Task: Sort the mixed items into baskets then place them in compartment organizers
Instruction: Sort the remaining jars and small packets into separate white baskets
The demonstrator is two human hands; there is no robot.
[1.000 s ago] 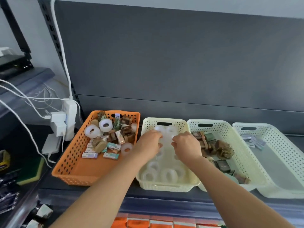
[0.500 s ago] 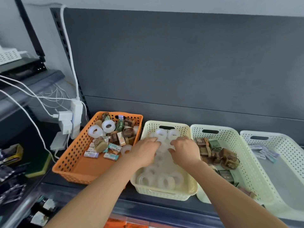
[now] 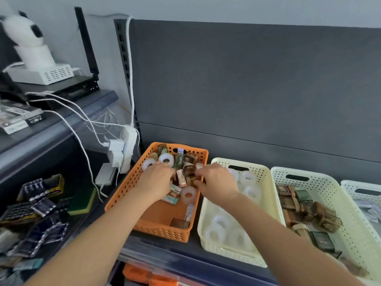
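I saw both hands down in the orange basket (image 3: 123,195) on the shelf, among the mixed items (image 3: 179,161). The left hand (image 3: 156,182) curled over the pile. The right hand (image 3: 217,182) bracketed a small brown box (image 3: 189,171). Whether either gripped anything, I could not tell.

One wide-angle view from the person's head, looking forward and down at a shelf (image 3: 185,263) from close range. Both forearms (image 3: 107,234) enter from 5 and 7 o'clock. The orange basket (image 3: 127,182) sits near centre, a cream basket (image 3: 237,254) toward 4 o'clock, and a side shelf (image 3: 61,124) at 9 o'clock.
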